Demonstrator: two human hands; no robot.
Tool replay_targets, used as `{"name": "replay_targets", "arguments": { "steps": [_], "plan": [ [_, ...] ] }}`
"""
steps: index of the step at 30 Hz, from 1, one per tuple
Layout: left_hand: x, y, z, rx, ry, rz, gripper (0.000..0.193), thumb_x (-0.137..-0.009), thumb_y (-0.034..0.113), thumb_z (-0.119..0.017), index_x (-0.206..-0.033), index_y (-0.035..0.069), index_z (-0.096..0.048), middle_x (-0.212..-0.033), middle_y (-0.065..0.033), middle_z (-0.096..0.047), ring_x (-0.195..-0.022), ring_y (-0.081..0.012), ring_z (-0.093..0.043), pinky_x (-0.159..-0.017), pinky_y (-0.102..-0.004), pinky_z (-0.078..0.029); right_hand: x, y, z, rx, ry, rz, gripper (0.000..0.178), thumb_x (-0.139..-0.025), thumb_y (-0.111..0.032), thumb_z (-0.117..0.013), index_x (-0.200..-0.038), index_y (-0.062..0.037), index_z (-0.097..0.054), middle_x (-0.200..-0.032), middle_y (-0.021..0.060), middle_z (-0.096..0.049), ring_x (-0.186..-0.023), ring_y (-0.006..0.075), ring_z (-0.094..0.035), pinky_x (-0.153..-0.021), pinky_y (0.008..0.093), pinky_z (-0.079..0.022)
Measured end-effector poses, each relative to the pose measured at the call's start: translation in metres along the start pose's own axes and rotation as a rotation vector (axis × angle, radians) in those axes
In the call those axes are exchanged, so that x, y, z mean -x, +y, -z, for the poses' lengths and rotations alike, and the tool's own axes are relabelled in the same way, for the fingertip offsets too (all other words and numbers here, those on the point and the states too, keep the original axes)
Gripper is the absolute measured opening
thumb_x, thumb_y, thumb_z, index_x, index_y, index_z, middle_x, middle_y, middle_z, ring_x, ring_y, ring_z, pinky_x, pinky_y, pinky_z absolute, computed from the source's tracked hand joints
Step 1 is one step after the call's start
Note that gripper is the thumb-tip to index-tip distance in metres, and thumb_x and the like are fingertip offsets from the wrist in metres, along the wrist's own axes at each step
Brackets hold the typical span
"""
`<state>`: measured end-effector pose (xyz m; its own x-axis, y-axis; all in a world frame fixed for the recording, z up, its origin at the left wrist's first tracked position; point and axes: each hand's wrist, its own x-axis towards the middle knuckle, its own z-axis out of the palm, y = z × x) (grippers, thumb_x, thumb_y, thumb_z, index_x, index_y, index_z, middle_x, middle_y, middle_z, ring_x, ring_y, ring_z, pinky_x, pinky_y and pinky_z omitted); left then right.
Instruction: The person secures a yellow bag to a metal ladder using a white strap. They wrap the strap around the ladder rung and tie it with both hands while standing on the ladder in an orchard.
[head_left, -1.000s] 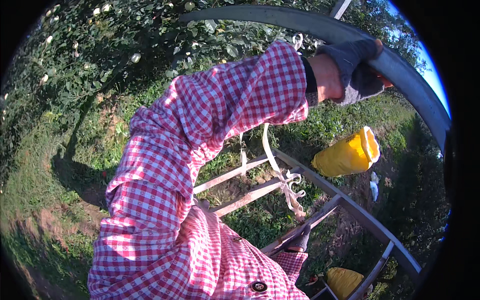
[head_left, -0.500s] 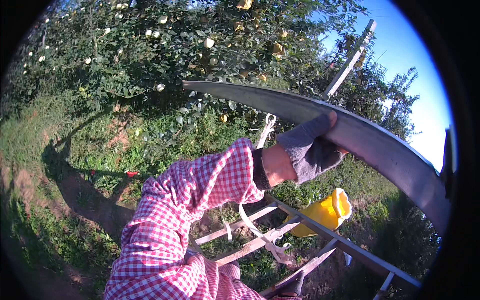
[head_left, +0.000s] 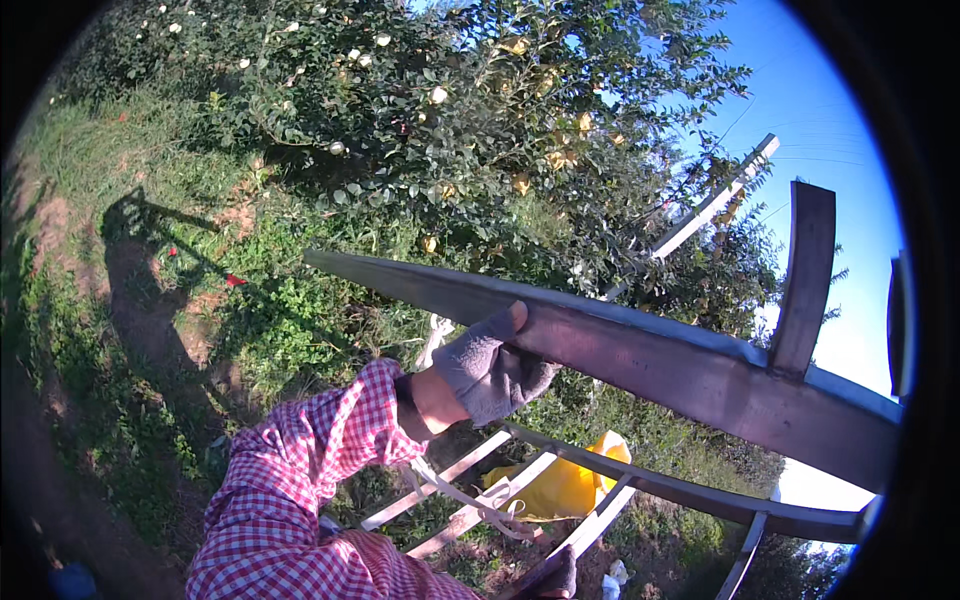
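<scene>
A long grey metal ladder rail point(head_left: 650, 365) slants across the view, with a crossbar point(head_left: 803, 280) rising from its right part. My left hand point(head_left: 497, 370), in a grey fingerless glove, is closed on this rail, thumb on the near face and fingers partly hidden behind it. Below lies another ladder frame point(head_left: 690, 490) with several rungs, its side rail nearing the upper one at the far right. At the lower edge my right hand point(head_left: 558, 580), in a dark glove, shows only in part, closed against one rung. Pale cloth straps point(head_left: 490, 512) hang over the rungs.
A yellow sack point(head_left: 560, 490) lies on the ground behind the lower frame. Leafy fruit trees point(head_left: 400, 130) with white and yellow wrapped fruit stand ahead. A pale post point(head_left: 715, 200) leans among them at right. Grass and weeds point(head_left: 290, 340) cover the ground.
The upper rail has come lower in view, along with my left hand, which also sits farther left. Its crossbar has come into sight at right. The whole view has shifted.
</scene>
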<state>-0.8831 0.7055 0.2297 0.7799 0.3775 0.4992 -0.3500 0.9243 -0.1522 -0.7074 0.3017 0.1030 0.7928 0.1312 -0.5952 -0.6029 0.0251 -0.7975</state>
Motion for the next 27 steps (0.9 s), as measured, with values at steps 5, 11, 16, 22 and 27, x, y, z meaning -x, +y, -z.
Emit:
{"name": "replay_targets", "arguments": {
  "steps": [5,11,16,22,27],
  "plan": [
    [0.048,-0.039,0.019,0.122,0.227,-0.193,0.037,-0.077,0.029,-0.065,-0.105,0.006,-0.054,-0.1,-0.006,-0.061,-0.094,-0.0193,-0.058,-0.079,-0.0352,-0.052,-0.025,-0.057,0.037,0.097,-0.086,0.012,0.041,-0.082,-0.044,-0.053,-0.102,-0.0076,-0.056,-0.081,0.009,-0.058,-0.07,0.0254,-0.055,-0.064,0.0386,-0.046],
    [0.114,-0.017,0.072,0.132,0.353,-0.554,0.018,-0.076,0.017,-0.068,-0.089,0.007,-0.059,-0.094,-0.0045,-0.063,-0.09,-0.0188,-0.06,-0.075,-0.0359,-0.055,-0.076,-0.055,0.012,0.298,-0.178,-0.128,0.034,-0.082,-0.037,-0.057,-0.098,-0.0069,-0.055,-0.071,0.0082,-0.054,-0.059,0.0236,-0.052,-0.05,0.0367,-0.044],
    [0.141,0.028,0.107,0.153,0.436,-0.642,0.035,-0.069,0.023,-0.074,-0.095,0.006,-0.059,-0.09,-0.0049,-0.064,-0.089,-0.0184,-0.06,-0.075,-0.0321,-0.054,-0.154,-0.004,-0.008,0.46,-0.125,-0.107,0.038,-0.083,-0.036,-0.058,-0.106,-0.0059,-0.054,-0.079,0.008,-0.057,-0.059,0.0221,-0.05,-0.053,0.0351,-0.045],
    [0.225,0.122,0.157,-0.021,0.472,-0.909,0.041,-0.067,0.027,-0.075,-0.097,0.004,-0.058,-0.09,-0.0048,-0.063,-0.083,-0.0189,-0.06,-0.07,-0.0301,-0.055,-0.178,0.059,-0.13,0.884,-0.161,-0.171,0.041,-0.078,-0.041,-0.063,-0.098,-0.006,-0.06,-0.071,0.0079,-0.057,-0.054,0.0193,-0.052,-0.048,0.0338,-0.045],
    [0.241,0.166,0.173,-0.272,0.579,-1.194,0.037,-0.081,0.032,-0.061,-0.106,0.004,-0.056,-0.098,-0.008,-0.062,-0.087,-0.021,-0.06,-0.068,-0.0339,-0.055,-0.243,0.097,-0.166,0.656,-0.403,-0.164,0.044,-0.081,-0.03,-0.061,-0.108,0.0037,-0.055,-0.092,0.0131,-0.062,-0.071,0.0208,-0.059,-0.06,0.0338,-0.049]
  ]
}}
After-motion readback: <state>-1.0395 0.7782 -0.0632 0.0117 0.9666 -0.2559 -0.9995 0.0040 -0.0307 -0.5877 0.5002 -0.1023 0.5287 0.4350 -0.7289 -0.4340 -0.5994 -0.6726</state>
